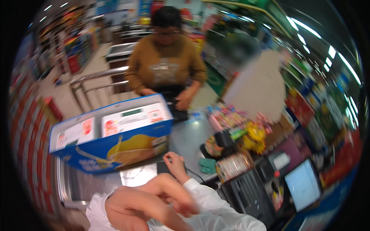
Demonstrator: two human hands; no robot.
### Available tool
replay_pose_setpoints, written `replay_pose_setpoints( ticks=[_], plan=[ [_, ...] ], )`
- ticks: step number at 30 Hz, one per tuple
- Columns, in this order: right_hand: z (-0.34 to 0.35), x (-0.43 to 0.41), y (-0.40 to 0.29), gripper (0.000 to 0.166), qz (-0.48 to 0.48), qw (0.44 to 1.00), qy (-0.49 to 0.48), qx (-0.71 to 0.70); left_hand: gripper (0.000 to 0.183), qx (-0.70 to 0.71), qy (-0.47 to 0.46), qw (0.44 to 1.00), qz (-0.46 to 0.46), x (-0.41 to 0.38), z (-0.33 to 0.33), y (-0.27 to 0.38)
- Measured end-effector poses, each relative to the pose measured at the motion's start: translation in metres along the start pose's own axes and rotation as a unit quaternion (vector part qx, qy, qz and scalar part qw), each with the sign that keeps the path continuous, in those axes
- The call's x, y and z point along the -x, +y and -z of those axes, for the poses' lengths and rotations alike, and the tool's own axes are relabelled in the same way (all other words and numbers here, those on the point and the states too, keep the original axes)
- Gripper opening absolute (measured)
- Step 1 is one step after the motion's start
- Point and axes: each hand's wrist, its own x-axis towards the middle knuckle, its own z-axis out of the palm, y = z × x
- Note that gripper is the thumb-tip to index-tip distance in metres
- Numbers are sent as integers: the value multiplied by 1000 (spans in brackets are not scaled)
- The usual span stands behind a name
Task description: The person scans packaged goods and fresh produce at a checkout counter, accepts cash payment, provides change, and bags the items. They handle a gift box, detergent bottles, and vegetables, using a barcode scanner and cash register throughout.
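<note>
My left hand point(150, 196) is raised close to the camera, blurred, its fingers bent and apart over my white-clad front; nothing shows in it. Farther out, my right hand point(175, 165) is over the metal counter with its fingers curled, beside a flat black item point(163, 168) and a black cable; whether it holds something cannot be told. Ahead and to the left, a large blue carton with rope handles point(115, 156) stands open-topped, with white printed boxes point(133, 118) inside. Neither hand touches the carton.
Across the counter point(190, 135) a person in a brown sweater point(167, 63) stands behind the carton. To the right are packaged sweets point(228, 117), a green cloth point(207, 165), a black keyboard point(248, 193) and a lit screen point(303, 184). A metal railing point(98, 74) stands beyond.
</note>
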Motion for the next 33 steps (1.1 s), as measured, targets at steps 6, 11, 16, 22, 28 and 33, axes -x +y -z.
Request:
replay_pose_setpoints(
  ticks=[6, 11, 16, 22, 28, 33],
  plan=[
    [94, 61, -26, 9, -61, 989, 123, -60, 24, 154, -69, 983, 67, -9, -3, -52],
    [217, 181, -52, 9, -231, 879, 411, -68, 28, 295, -219, 915, 164, -14, -28, -97],
    [312, 276, -178, 5, -184, 742, 645, 7, 32, 400, -338, 824, 214, -9, -86, -125],
    [351, 366, -272, 11, -124, 654, 696, 269, 32, 444, -438, 740, 251, 5, -171, -160],
    [430, 380, -281, 40, -248, 628, 548, 494, 33, 401, -516, 717, 242, -12, -263, -174],
    [465, 458, -232, 35, -270, 412, 404, 771, 35, 449, -545, 658, 263, -16, -336, -218]
  ],
)
